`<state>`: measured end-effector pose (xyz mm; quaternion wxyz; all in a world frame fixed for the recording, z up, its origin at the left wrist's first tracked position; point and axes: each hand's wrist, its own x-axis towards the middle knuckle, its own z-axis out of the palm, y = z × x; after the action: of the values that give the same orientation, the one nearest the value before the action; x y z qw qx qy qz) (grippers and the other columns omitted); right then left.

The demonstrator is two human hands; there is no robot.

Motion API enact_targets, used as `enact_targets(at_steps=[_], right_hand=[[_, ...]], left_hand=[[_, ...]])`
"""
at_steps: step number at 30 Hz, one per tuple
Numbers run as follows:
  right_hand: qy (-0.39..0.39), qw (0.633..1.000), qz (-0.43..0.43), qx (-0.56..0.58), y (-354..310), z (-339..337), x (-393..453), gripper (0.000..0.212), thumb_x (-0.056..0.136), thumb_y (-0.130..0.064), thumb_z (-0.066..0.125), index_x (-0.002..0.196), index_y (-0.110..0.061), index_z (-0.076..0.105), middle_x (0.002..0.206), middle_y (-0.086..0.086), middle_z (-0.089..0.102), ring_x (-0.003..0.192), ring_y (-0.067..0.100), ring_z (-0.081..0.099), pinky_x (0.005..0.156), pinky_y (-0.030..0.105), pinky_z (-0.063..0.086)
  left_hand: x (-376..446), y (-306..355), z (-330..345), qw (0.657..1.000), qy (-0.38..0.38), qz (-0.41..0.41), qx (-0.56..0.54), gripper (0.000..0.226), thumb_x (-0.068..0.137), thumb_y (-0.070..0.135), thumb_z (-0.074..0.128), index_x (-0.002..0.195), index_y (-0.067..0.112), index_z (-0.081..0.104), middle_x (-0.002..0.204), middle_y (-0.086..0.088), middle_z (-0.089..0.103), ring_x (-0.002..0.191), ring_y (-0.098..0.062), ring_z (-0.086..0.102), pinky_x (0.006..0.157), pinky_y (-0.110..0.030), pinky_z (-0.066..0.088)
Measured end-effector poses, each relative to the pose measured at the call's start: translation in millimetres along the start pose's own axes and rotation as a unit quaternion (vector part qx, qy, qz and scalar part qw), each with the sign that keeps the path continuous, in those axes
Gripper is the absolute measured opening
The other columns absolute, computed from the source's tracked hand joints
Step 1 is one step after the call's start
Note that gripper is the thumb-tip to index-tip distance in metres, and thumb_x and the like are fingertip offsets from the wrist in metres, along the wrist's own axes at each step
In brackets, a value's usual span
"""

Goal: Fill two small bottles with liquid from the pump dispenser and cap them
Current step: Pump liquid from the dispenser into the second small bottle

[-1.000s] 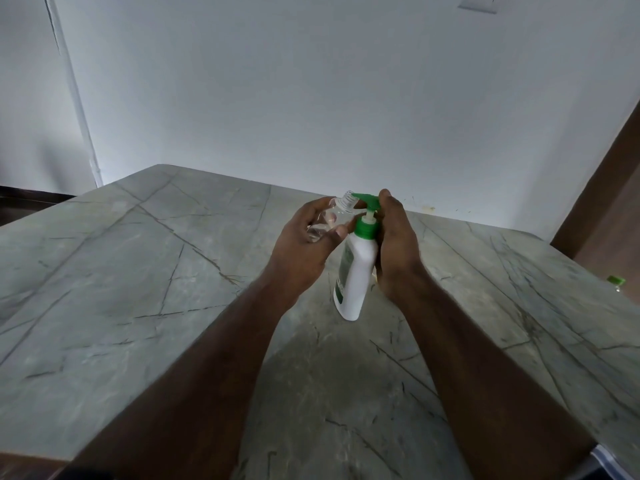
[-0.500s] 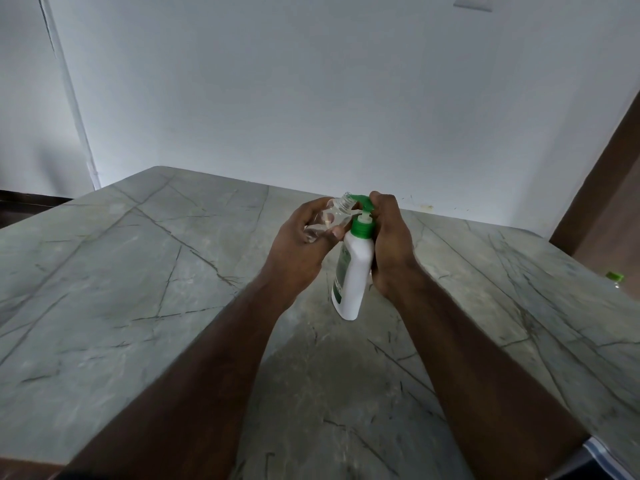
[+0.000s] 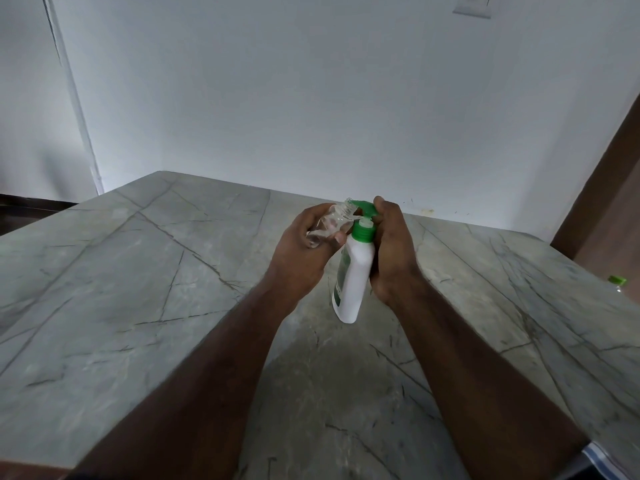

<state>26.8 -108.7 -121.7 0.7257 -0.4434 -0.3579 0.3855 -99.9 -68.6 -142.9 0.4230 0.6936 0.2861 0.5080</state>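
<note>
The left hand [image 3: 304, 251] curls around a small clear bottle [image 3: 329, 225], tilting it so its open threaded neck points up and to the right, straight at the green spout of the pump dispenser [image 3: 355, 275]. That tilt looks deliberate — the mouth sits just under the nozzle tip so liquid drops in rather than running down the outside. The right hand [image 3: 393, 252] wraps the white dispenser body from the right, a fingertip laid over the green pump head, placed to press it down while the palm steadies the body. Whether the dispenser rests on the tabletop [image 3: 138, 306] or hangs just above it I cannot tell; it leans slightly, near the middle, toward the far edge. The bottle looks mostly empty, so this is likely the first fill. At the tabletop's right edge a green-capped bottle [image 3: 618, 284] peeks in — perhaps the second, though barely visible.
</note>
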Motion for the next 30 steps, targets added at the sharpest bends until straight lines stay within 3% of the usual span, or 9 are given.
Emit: enact_targets(at_steps=[5, 9, 16, 20, 25, 30], right_hand=[[-0.028, 0.999, 0.006, -0.017, -5.3, 3.5, -3.1, 0.053, 0.101, -0.054, 0.039, 0.102, -0.013, 0.071, 0.097, 0.006, 0.077, 0.090, 0.020, 0.073, 0.090, 0.035, 0.056], [-0.026, 0.999, -0.005, -0.019, -5.3, 6.7, -3.5, 0.041, 0.101, -0.046, 0.047, 0.093, -0.015, 0.073, 0.090, 0.004, 0.077, 0.083, 0.017, 0.072, 0.085, 0.033, 0.055], [-0.010, 1.000, -0.007, -0.011, -2.1, 5.3, -1.6, 0.036, 0.099, -0.043, 0.052, 0.100, -0.012, 0.072, 0.092, 0.005, 0.076, 0.085, 0.019, 0.071, 0.084, 0.033, 0.055], [0.010, 1.000, -0.005, 0.002, -1.9, 6.1, -2.1, 0.027, 0.098, -0.035, 0.056, 0.093, -0.014, 0.072, 0.088, 0.005, 0.075, 0.082, 0.021, 0.069, 0.082, 0.035, 0.055], [-0.001, 1.000, 0.003, 0.000, -2.4, 4.2, -2.7, 0.029, 0.098, -0.037, 0.056, 0.091, -0.015, 0.074, 0.088, 0.005, 0.076, 0.081, 0.020, 0.070, 0.083, 0.036, 0.054], [-0.006, 1.000, 0.012, -0.021, -4.5, 3.1, -5.2, 0.041, 0.098, -0.047, 0.053, 0.105, -0.012, 0.073, 0.095, 0.006, 0.077, 0.085, 0.018, 0.071, 0.080, 0.031, 0.056]], left_hand=[[0.5, -1.4, 0.3, 1.000, -0.002, -0.003, 0.001, 0.046, 0.094, 0.027, 0.070, 0.138, 0.029, 0.055, 0.119, 0.022, 0.061, 0.112, 0.003, 0.060, 0.086, -0.015, 0.050], [0.3, -0.5, 0.4, 1.000, 0.000, -0.002, -0.003, 0.047, 0.094, 0.026, 0.069, 0.139, 0.027, 0.055, 0.123, 0.018, 0.062, 0.113, 0.001, 0.060, 0.088, -0.017, 0.050], [-1.3, 1.1, -0.4, 1.000, -0.001, -0.003, -0.008, 0.044, 0.094, 0.024, 0.070, 0.135, 0.028, 0.056, 0.111, 0.024, 0.062, 0.105, 0.006, 0.061, 0.081, -0.007, 0.048], [0.3, -3.4, -0.2, 1.000, 0.001, -0.002, -0.002, 0.047, 0.093, 0.024, 0.071, 0.137, 0.024, 0.056, 0.125, 0.009, 0.065, 0.114, -0.008, 0.062, 0.093, -0.024, 0.052], [-0.6, -3.0, 0.3, 1.000, 0.002, -0.001, 0.002, 0.047, 0.093, 0.022, 0.071, 0.137, 0.024, 0.056, 0.124, 0.010, 0.066, 0.113, -0.006, 0.063, 0.091, -0.022, 0.052], [-1.2, 0.0, 1.2, 1.000, 0.002, 0.009, 0.000, 0.044, 0.093, 0.020, 0.071, 0.135, 0.023, 0.057, 0.116, 0.019, 0.066, 0.104, 0.005, 0.063, 0.079, -0.007, 0.050]])
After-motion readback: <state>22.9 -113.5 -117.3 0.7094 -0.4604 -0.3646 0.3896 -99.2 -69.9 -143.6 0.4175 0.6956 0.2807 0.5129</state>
